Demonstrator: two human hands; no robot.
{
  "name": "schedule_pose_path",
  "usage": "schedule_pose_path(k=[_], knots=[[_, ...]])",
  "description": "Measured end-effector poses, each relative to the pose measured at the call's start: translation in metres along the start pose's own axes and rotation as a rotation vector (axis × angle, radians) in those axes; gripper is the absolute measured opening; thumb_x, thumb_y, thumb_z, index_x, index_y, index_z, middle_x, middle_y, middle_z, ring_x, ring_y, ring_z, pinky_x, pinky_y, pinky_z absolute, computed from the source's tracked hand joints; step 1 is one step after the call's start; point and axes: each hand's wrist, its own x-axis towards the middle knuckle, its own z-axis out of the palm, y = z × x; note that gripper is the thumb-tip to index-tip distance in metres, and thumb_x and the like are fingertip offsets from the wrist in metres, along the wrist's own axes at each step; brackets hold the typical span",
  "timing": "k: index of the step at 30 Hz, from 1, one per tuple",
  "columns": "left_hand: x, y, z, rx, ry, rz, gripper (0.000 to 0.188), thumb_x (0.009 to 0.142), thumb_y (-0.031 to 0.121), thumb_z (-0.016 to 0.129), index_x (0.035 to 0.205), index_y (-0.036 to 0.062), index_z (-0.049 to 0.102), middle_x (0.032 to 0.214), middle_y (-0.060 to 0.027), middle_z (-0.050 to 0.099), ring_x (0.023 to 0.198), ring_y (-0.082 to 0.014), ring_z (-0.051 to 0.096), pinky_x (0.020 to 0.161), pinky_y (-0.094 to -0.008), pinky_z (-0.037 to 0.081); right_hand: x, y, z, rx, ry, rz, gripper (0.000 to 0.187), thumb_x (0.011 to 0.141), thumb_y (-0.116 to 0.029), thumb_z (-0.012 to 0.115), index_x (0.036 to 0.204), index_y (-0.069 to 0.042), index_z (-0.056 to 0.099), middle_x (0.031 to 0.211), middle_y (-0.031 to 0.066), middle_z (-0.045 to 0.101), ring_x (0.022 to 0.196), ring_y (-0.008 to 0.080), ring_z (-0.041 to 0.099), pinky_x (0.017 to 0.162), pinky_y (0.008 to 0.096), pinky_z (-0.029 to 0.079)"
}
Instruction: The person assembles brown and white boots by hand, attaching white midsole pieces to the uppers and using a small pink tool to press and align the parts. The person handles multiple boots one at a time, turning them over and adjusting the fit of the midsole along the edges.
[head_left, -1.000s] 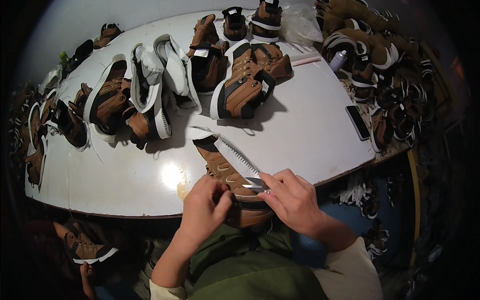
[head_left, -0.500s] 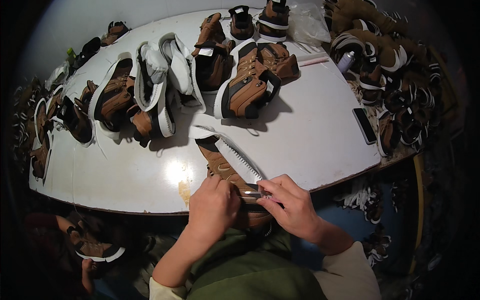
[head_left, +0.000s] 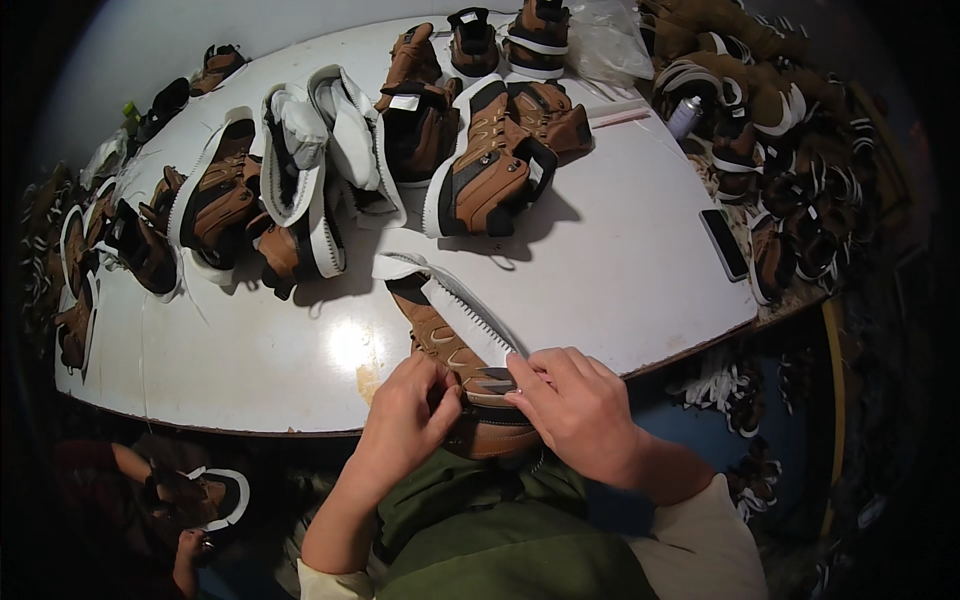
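Observation:
In front of me a brown shoe upper (head_left: 430,335) lies on the table's near edge, its heel end toward my body. A white sole strip with a toothed edge (head_left: 465,315) runs along its right side. My right hand (head_left: 580,405) grips small thread snips (head_left: 494,380), their two metal blades apart and pointing left over the shoe. Close to the blade tips, my left hand (head_left: 412,405) is closed in a pinch at the shoe's left side. What its fingers hold, if anything, is too small to make out.
Brown shoes (head_left: 490,170) and white soles (head_left: 295,150) crowd the far side of the white table (head_left: 640,250). A phone (head_left: 724,245) lies by the right edge, a spray can (head_left: 684,117) behind it. At lower left, another person's hand (head_left: 190,545) is beside a shoe (head_left: 215,500).
My left hand has shifted slightly left, away from the snips. The snips' blades now show spread apart. The other person's shoe has turned. The whole view has shifted slightly.

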Motion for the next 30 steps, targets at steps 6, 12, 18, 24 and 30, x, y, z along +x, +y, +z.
schedule_pose_path(k=[6,12,18,24,30], knots=[[-0.004,-0.004,0.003,-0.011,0.043,0.094,0.010,0.077,0.000,0.061,0.080,-0.0004,0.051,0.076,-0.0140,0.051,0.071,-0.0308,0.052,0.064,-0.0361,0.044,0.001,-0.006,0.004,-0.124,-0.049,-0.117,0.030,0.076,-0.014,0.062,0.102,0.002,0.061,0.078,0.0038,0.049,0.068,0.0155,0.049,0.056,0.0269,0.037],[-0.009,-0.009,0.004,-0.028,0.069,0.185,0.012,0.075,-0.003,0.062,0.079,-0.0006,0.050,0.079,-0.0126,0.052,0.073,-0.0291,0.052,0.065,-0.0351,0.044,0.002,-0.008,0.005,-0.131,-0.051,-0.120,0.032,0.072,-0.009,0.058,0.102,0.003,0.061,0.077,0.0037,0.049,0.069,0.0158,0.049,0.057,0.0267,0.036],[-0.011,-0.015,0.006,-0.063,0.081,0.205,0.013,0.074,-0.005,0.062,0.081,-0.0010,0.051,0.080,-0.0119,0.053,0.074,-0.0280,0.053,0.065,-0.0346,0.044,0.006,-0.012,0.011,-0.148,-0.030,-0.138,0.033,0.071,-0.009,0.058,0.102,0.004,0.061,0.078,0.0043,0.049,0.070,0.0159,0.049,0.058,0.0266,0.036],[-0.012,-0.017,0.008,-0.060,0.104,0.239,0.014,0.073,-0.005,0.063,0.080,-0.0009,0.052,0.080,-0.0120,0.052,0.074,-0.0282,0.053,0.065,-0.0343,0.045,0.009,-0.016,0.011,-0.189,-0.038,-0.148,0.032,0.072,-0.008,0.058,0.101,0.004,0.062,0.077,0.0040,0.049,0.070,0.0159,0.049,0.057,0.0264,0.036],[-0.011,-0.017,0.010,-0.030,0.117,0.286,0.014,0.073,-0.005,0.063,0.080,-0.0005,0.052,0.080,-0.0123,0.053,0.074,-0.0293,0.053,0.066,-0.0352,0.045,0.007,-0.019,0.013,-0.214,-0.077,-0.107,0.035,0.072,-0.008,0.056,0.106,0.002,0.060,0.084,0.0055,0.053,0.070,0.0169,0.052,0.059,0.0293,0.038]])
